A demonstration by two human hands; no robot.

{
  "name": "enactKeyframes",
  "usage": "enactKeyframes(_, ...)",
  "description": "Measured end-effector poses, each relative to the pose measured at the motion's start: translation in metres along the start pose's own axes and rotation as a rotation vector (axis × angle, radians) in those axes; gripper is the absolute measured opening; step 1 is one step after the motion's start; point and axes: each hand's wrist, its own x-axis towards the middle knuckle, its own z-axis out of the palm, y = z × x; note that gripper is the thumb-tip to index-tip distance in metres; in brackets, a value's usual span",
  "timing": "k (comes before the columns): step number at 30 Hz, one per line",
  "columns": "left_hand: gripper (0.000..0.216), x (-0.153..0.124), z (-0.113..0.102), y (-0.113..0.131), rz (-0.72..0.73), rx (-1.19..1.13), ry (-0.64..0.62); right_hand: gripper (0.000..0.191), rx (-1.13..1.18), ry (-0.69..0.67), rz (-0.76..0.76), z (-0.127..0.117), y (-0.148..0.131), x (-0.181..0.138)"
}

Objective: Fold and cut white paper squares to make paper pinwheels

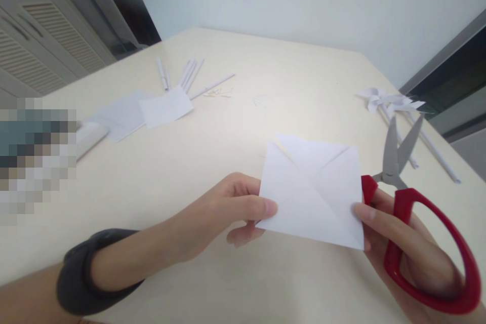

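A white paper square (315,192) with diagonal creases and cuts is held just above the cream table (243,86). My left hand (224,210) pinches its left edge between thumb and fingers. My right hand (406,243) touches the paper's right edge with the thumb, and its fingers are through the red handles of a pair of scissors (402,187). The scissor blades point up and away, slightly apart.
A stack of white paper squares (144,111) lies at the left. Beyond it lie several rolled paper sticks (190,73) and small bits. Paper pinwheels on sticks (395,104) lie at the right edge. A louvred cabinet (41,45) stands at the far left.
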Motion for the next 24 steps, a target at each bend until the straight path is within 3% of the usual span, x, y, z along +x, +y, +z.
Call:
enactKeyframes(11, 0.031, -0.001, 0.002, -0.002, 0.084, 0.044, 0.075, 0.029, -0.137, 0.054, -0.079, 0.0, 0.005, 0.0)
enactKeyframes(15, 0.037, 0.001, 0.001, -0.005, 0.112, 0.127, 0.029, 0.026, -0.114, 0.064, -0.098, -0.001, 0.01, 0.001)
enactKeyframes(20, 0.03, 0.001, 0.003, 0.0, 0.022, 0.19, -0.053, 0.018, -0.061, 0.054, -0.088, -0.004, 0.017, 0.002)
enactKeyframes(24, 0.024, 0.001, 0.009, 0.005, -0.054, 0.174, -0.023, 0.026, -0.044, 0.025, -0.111, -0.004, 0.021, 0.004)
